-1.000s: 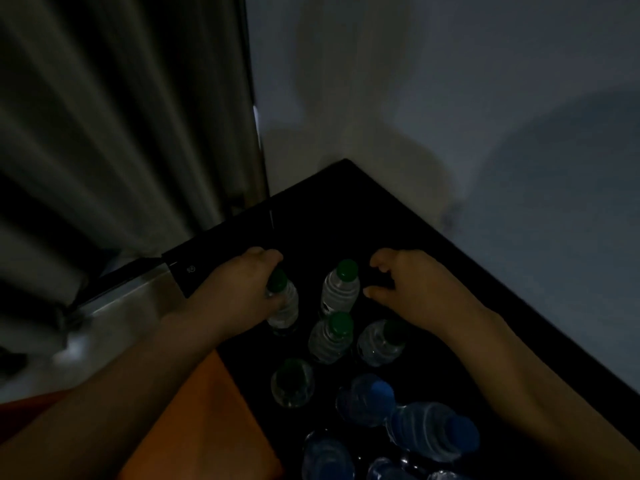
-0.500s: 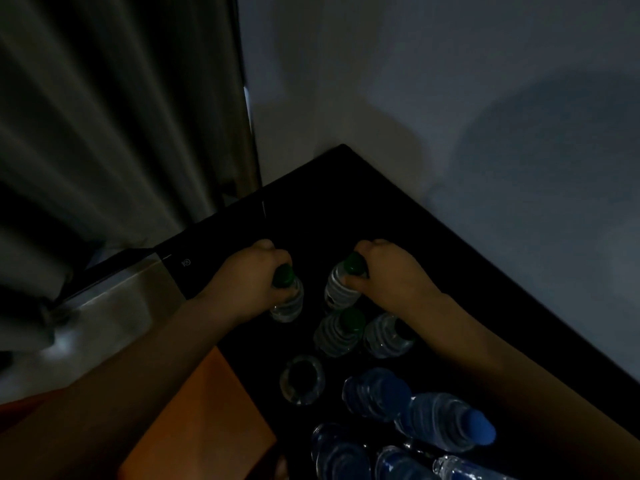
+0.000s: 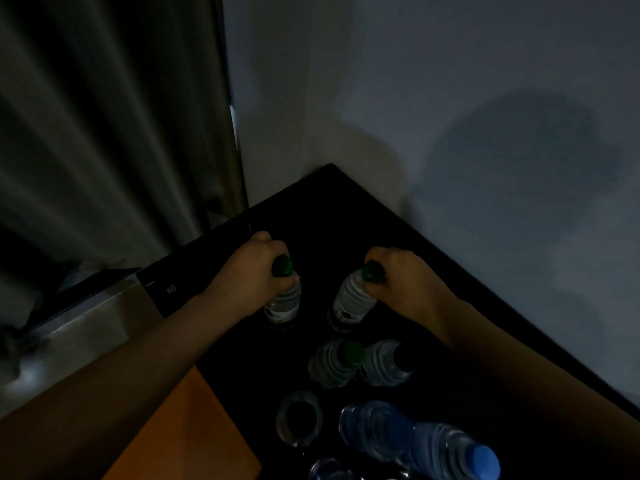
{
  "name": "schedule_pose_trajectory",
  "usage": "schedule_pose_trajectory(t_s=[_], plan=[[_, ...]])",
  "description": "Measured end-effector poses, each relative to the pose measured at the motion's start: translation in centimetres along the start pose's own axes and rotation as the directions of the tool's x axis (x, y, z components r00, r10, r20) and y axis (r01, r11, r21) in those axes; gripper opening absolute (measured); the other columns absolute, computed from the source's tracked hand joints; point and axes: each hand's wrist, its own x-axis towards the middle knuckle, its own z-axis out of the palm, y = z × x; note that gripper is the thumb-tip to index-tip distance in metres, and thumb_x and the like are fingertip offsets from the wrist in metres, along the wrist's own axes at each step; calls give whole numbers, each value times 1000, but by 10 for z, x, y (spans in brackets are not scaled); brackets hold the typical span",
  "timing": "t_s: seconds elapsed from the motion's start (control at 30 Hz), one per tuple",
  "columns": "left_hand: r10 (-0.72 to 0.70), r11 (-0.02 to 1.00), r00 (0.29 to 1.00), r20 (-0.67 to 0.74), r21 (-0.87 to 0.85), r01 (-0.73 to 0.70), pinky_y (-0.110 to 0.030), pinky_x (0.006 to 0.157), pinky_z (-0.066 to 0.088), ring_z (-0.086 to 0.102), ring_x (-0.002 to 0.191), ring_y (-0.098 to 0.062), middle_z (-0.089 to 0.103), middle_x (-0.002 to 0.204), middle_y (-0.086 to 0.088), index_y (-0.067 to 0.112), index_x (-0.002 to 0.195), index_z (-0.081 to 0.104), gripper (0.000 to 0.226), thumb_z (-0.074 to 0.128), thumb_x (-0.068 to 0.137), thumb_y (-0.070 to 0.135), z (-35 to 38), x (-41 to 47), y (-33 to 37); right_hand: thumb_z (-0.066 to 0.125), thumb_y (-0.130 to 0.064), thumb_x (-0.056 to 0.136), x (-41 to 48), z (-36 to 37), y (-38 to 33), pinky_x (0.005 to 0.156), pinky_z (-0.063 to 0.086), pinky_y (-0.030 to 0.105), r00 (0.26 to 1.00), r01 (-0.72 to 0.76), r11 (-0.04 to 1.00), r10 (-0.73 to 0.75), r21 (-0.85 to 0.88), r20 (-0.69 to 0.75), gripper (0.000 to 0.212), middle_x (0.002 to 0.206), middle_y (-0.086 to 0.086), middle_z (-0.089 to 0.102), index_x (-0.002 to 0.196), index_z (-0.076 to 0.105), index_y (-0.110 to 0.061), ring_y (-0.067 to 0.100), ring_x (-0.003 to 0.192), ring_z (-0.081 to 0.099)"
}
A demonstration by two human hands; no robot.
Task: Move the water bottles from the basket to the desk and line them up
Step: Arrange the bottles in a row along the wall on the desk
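Black desk: filling the centre and lower right of the frame, carrying every bottle in view.
Left hand: curling round the neck of the left bottle just under its green cap, likely steadying it upright.
Right hand: gripping the cap end of the right bottle, which is leaning slightly.
Held bottles: sitting side by side but apart, seemingly heading a row.
Green-capped pair: standing just below them.
Blue-capped bottle: crowding the lower right.
Orange surface: lying lower left, too dim to identify.
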Motion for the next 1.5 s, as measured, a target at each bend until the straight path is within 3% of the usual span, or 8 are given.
schedule_pose_trajectory(t_s=[0.2,0.33,0.43,0.6,0.83,1.23,1.5], plan=[[53,998,996,-68,-34,-55,-26,65,36,54,79,-21,51,87,-11,0,83,63,28,77,75,23,-6,56,11,65,-20,85,22,-25,22,60,38,27,998,-16,1000,17,22,-64,16,76,5,56,81,51,-13,18,67,55],[79,997,994,-69,-17,-81,-27,65,35,50,79,-19,48,85,-8,0,85,64,29,78,75,24,-7,111,22,64,-23,86,42,-42,37,63,42,31,993,-36,999,36,4,-115,18,84,8,60,92,56,-8,22,73,57],[103,995,991,-86,-7,-104,-28,70,37,48,80,-19,46,86,-9,-1,88,65,30,78,74,22,-3,154,29,63,-23,86,58,-53,49,61,35,27,990,-39,999,39,4,-137,18,86,8,58,93,54,-10,20,73,54],[131,991,984,-122,-7,-133,-24,65,30,47,82,-21,46,87,-8,-1,89,66,29,79,73,19,7,223,40,63,-24,85,84,-69,69,64,43,29,985,-61,998,60,-1,-163,17,90,9,59,95,55,-11,23,77,57],[150,988,982,-119,-6,-151,-30,72,38,52,89,-28,48,88,-11,-4,91,66,30,77,73,17,28,299,48,63,-26,86,114,-73,96,73,50,35,981,-79,996,73,-27,-181,22,92,8,61,100,57,-10,23,83,59],[121,987,978,-170,-81,-136,-20,56,21,53,88,-28,55,91,-19,-3,88,67,27,78,72,16,59,364,48,64,-27,85,140,-54,129,72,47,32,975,-100,995,96,-7,-198,20,92,6,60,96,57,-11,19,81,58],[159,985,975,-154,-38,-167,-21,57,20,45,80,-21,42,80,-7,-2,82,63,28,77,75,21,63,379,46,64,-28,85,149,-51,132,70,46,32,975,-94,996,94,10,-202,20,92,5,60,96,57,-14,19,82,57]])
